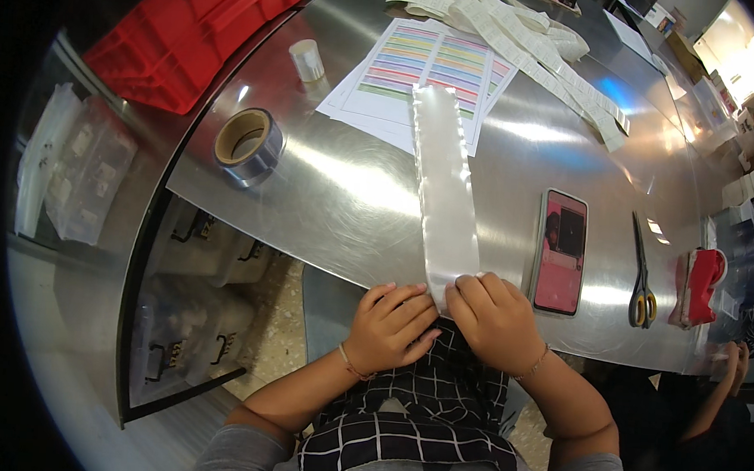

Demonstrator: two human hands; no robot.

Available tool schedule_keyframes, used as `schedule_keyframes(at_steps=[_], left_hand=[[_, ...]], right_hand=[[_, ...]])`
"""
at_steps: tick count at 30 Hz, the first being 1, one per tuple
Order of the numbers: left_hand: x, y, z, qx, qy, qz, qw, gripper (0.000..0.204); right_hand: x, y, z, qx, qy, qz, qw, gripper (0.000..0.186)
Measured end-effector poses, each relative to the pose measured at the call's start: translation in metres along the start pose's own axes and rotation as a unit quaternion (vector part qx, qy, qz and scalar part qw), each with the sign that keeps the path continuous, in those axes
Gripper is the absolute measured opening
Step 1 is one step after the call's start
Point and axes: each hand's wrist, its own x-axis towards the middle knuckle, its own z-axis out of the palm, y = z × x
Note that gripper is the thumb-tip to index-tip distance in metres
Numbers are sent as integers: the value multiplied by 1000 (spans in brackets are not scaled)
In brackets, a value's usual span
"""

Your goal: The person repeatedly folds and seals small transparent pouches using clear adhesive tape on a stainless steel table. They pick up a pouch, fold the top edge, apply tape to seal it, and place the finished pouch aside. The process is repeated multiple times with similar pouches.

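A long, flat, pale silvery strip (pixel 447 188) with shiny rippled edges stretches away from me. Its far end lies over printed sheets with coloured rows (pixel 405 60), and its near end is at the front edge of the metal table (pixel 352 225). My right hand (pixel 494 319) pinches that near end, fingers curled over its right side. At its left edge, my left hand (pixel 391 325) has bent fingers closed on the same end; the thumb is below. The strip's very tip is hidden by my fingers.
To the right lie a phone (pixel 561 251), scissors (pixel 643 282) and a red tape dispenser (pixel 696 285). A tape roll (pixel 249 146) and small white roll (pixel 306 60) stand left. Paper ribbons (pixel 527 42) pile behind. A red crate (pixel 191 30) is far left; another person's hand (pixel 729 365) shows right.
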Motion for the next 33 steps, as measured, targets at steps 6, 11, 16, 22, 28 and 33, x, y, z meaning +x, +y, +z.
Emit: schedule_keyframes(at_steps=[6,11,16,22,28,33], left_hand=[[-1,0,3,-6,11,-5,1000,28],[-2,-1,-1,-41,0,-17,999,30],[0,-3,-7,-75,-22,-23,997,28],[-5,-4,-7,-64,-13,-17,998,33],[-7,-9,-3,-85,47,10,995,37],[-5,-11,-5,-57,20,37,998,34]], right_hand=[[6,1,1,-1,-9,-7,1000,15],[1,4,-3,73,-55,32,995,23],[0,11,-16,203,-96,111,968,32],[-2,15,-24,262,-118,123,950,31],[-1,20,-19,241,-120,97,958,30],[0,21,-13,228,-91,58,968,28]])
